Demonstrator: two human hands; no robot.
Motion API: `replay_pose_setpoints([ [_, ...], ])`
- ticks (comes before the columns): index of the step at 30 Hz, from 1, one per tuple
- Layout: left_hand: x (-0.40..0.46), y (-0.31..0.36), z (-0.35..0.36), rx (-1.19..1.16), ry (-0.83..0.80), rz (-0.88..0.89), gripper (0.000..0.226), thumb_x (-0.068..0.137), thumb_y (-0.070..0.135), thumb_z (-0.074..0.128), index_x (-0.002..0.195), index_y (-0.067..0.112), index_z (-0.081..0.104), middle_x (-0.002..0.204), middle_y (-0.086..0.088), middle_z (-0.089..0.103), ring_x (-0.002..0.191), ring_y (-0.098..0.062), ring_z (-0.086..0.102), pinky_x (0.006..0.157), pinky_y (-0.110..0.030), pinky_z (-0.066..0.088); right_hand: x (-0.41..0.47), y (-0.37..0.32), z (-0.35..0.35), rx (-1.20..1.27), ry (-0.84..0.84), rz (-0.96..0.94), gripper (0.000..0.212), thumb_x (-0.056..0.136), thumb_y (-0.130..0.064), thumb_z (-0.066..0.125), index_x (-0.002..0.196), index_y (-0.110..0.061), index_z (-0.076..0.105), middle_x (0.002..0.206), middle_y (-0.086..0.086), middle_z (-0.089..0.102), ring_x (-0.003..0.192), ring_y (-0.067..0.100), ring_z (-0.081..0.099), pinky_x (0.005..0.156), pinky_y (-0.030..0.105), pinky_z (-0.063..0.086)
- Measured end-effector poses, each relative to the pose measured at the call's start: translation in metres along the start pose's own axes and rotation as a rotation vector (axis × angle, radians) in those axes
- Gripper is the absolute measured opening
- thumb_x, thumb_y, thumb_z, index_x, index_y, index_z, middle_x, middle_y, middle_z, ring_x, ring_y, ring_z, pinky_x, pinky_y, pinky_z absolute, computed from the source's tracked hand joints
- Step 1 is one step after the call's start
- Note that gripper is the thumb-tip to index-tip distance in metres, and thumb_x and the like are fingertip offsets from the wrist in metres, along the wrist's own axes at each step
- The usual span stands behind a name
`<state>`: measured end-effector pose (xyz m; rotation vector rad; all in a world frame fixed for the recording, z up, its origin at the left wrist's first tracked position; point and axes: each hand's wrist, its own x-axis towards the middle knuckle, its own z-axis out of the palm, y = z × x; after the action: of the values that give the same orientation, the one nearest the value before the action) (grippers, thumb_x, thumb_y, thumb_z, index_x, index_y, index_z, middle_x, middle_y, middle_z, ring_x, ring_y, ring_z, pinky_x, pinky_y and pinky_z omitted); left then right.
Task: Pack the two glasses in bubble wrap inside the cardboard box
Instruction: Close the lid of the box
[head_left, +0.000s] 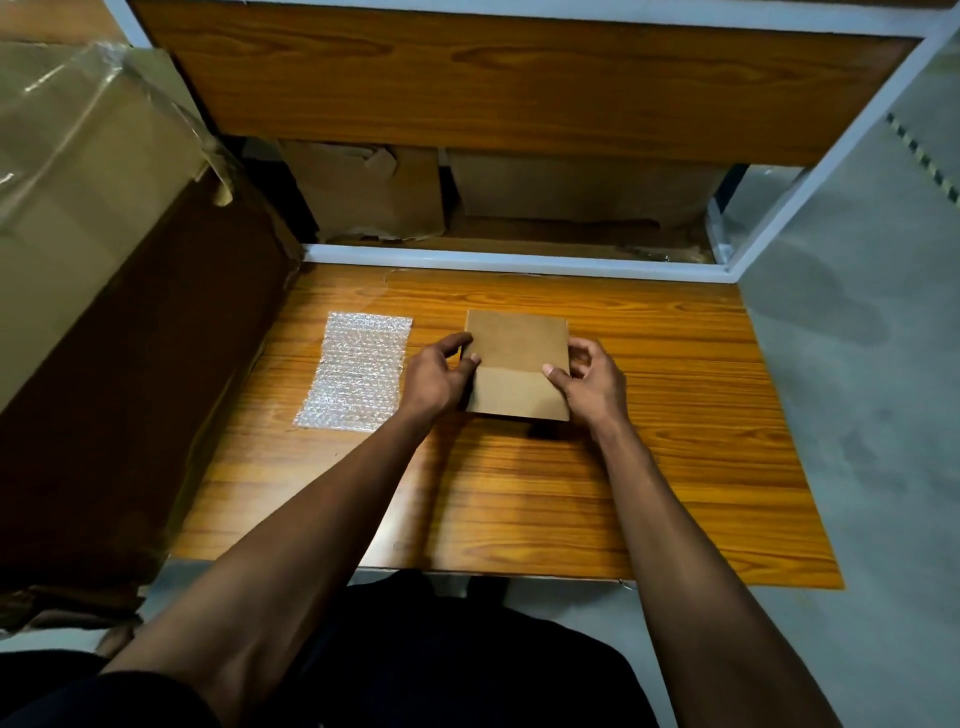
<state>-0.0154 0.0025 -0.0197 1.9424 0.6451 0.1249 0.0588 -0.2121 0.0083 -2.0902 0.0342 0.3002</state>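
A small brown cardboard box (517, 353) with its flaps closed sits in the middle of the wooden table (519, 493). My left hand (441, 371) grips its left side, thumb and fingers against the edge. On the right side my right hand (589, 376) holds the box, with a fingertip on the top flap. A flat sheet of bubble wrap (356, 371) lies on the table just left of my left hand. No glasses are in view.
A big cardboard carton (104, 291) with plastic film on top stands against the table's left side. A wooden shelf (519, 88) on a white frame overhangs the back, with cardboard pieces (374, 192) stored beneath it. Grey floor (857, 364) lies to the right.
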Motion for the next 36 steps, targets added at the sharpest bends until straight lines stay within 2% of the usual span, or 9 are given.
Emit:
replay_pose_setpoints([
  [6, -0.015, -0.012, 0.005, 0.036, 0.050, 0.053, 0.046, 0.097, 0.029, 0.077, 0.141, 0.025, 0.065, 0.131, -0.008, 0.070, 0.100, -0.020, 0.073, 0.088, -0.032, 0.057, -0.006, 0.021, 0.012, 0.003, 0.087, 0.089, 0.064, 0.084, -0.026, 0.087, 0.139, -0.012, 0.059, 0.137, 0.012, 0.066, 0.119, 0.027, 0.067, 0.088, 0.035, 0.058],
  [10, -0.018, -0.014, 0.006, 0.084, 0.073, 0.065, 0.044, 0.096, 0.035, 0.077, 0.137, 0.027, 0.063, 0.127, -0.008, 0.070, 0.100, -0.020, 0.072, 0.088, -0.039, 0.059, -0.006, 0.025, 0.017, -0.054, 0.143, 0.058, 0.057, 0.082, -0.030, 0.088, 0.131, -0.013, 0.066, 0.126, 0.011, 0.072, 0.108, 0.024, 0.071, 0.074, 0.026, 0.055],
  [14, -0.016, -0.017, 0.010, 0.178, 0.149, 0.126, 0.031, 0.096, 0.041, 0.075, 0.123, 0.034, 0.062, 0.122, -0.006, 0.065, 0.100, -0.024, 0.071, 0.087, -0.046, 0.059, -0.004, 0.027, 0.020, -0.088, 0.170, 0.024, 0.052, 0.080, -0.036, 0.089, 0.123, -0.014, 0.070, 0.117, 0.009, 0.073, 0.101, 0.021, 0.071, 0.066, 0.017, 0.047],
  [16, -0.015, -0.017, 0.013, 0.202, 0.174, 0.172, 0.025, 0.097, 0.039, 0.073, 0.118, 0.035, 0.060, 0.120, -0.006, 0.063, 0.098, -0.026, 0.070, 0.086, -0.046, 0.059, -0.003, 0.026, 0.020, -0.120, 0.179, -0.008, 0.050, 0.083, -0.037, 0.087, 0.123, -0.012, 0.070, 0.114, 0.010, 0.072, 0.100, 0.021, 0.068, 0.060, 0.012, 0.040],
  [19, -0.013, -0.016, 0.015, 0.187, 0.174, 0.173, 0.028, 0.097, 0.039, 0.073, 0.119, 0.032, 0.057, 0.119, -0.005, 0.063, 0.098, -0.026, 0.070, 0.085, -0.049, 0.060, -0.001, 0.024, 0.017, -0.179, 0.147, -0.052, 0.050, 0.087, -0.037, 0.083, 0.126, -0.010, 0.068, 0.111, 0.010, 0.071, 0.094, 0.019, 0.066, 0.058, 0.012, 0.039],
  [24, -0.019, -0.028, 0.007, 0.103, 0.069, 0.175, 0.059, 0.090, 0.051, 0.079, 0.137, 0.027, 0.051, 0.120, -0.002, 0.066, 0.102, -0.021, 0.070, 0.088, -0.046, 0.062, 0.001, 0.027, 0.011, -0.202, 0.113, -0.082, 0.049, 0.090, -0.037, 0.081, 0.127, -0.009, 0.067, 0.111, 0.013, 0.074, 0.090, 0.018, 0.068, 0.059, 0.013, 0.043],
  [30, -0.027, -0.029, 0.008, 0.062, 0.091, 0.173, 0.056, 0.092, 0.043, 0.080, 0.138, 0.024, 0.054, 0.113, 0.001, 0.068, 0.097, -0.018, 0.073, 0.087, -0.045, 0.063, -0.005, 0.027, 0.007, -0.198, 0.122, -0.092, 0.047, 0.089, -0.033, 0.082, 0.128, -0.011, 0.067, 0.113, 0.011, 0.074, 0.089, 0.015, 0.067, 0.060, 0.013, 0.044],
  [34, -0.030, -0.026, 0.005, 0.088, 0.121, 0.180, 0.053, 0.093, 0.041, 0.080, 0.136, 0.023, 0.056, 0.110, 0.004, 0.068, 0.089, -0.011, 0.072, 0.077, -0.032, 0.059, -0.008, 0.025, 0.005, -0.187, 0.122, -0.101, 0.048, 0.090, -0.032, 0.081, 0.131, -0.010, 0.066, 0.119, 0.011, 0.074, 0.099, 0.022, 0.072, 0.072, 0.023, 0.053],
  [36, -0.029, -0.026, 0.004, 0.087, 0.117, 0.187, 0.050, 0.094, 0.040, 0.080, 0.136, 0.024, 0.058, 0.111, 0.004, 0.069, 0.087, -0.008, 0.072, 0.077, -0.031, 0.059, -0.009, 0.025, 0.004, -0.181, 0.095, -0.101, 0.049, 0.092, -0.029, 0.080, 0.134, -0.009, 0.065, 0.124, 0.011, 0.073, 0.105, 0.024, 0.072, 0.077, 0.024, 0.053],
])
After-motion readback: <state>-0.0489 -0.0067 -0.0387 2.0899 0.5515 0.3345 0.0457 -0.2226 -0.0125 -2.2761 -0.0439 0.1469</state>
